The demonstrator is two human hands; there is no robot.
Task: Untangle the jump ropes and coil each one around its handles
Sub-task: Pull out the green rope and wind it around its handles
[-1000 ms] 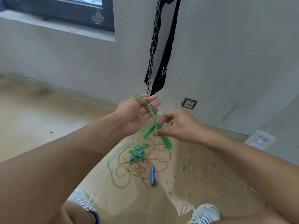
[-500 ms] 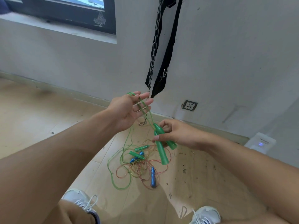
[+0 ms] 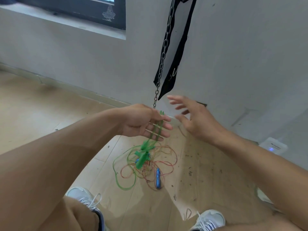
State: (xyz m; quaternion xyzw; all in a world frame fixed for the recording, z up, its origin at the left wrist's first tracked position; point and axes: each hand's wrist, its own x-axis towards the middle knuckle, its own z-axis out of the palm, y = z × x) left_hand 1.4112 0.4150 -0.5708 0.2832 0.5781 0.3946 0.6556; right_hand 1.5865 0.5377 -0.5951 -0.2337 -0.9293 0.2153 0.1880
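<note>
Left hand flat, fingers straight, green rope draped across them, green handles dangling blurred, right hand spread, holding nothing, tangled ropes on floor.

Room corner with pale wall and wooden floor

A metal chain and a black strap hang side by side down the grey wall. A dark-framed window sits at upper left above a ledge. A small white device with a blue light rests against the wall at right. Two white laced shoes stand on the scuffed floor
</note>
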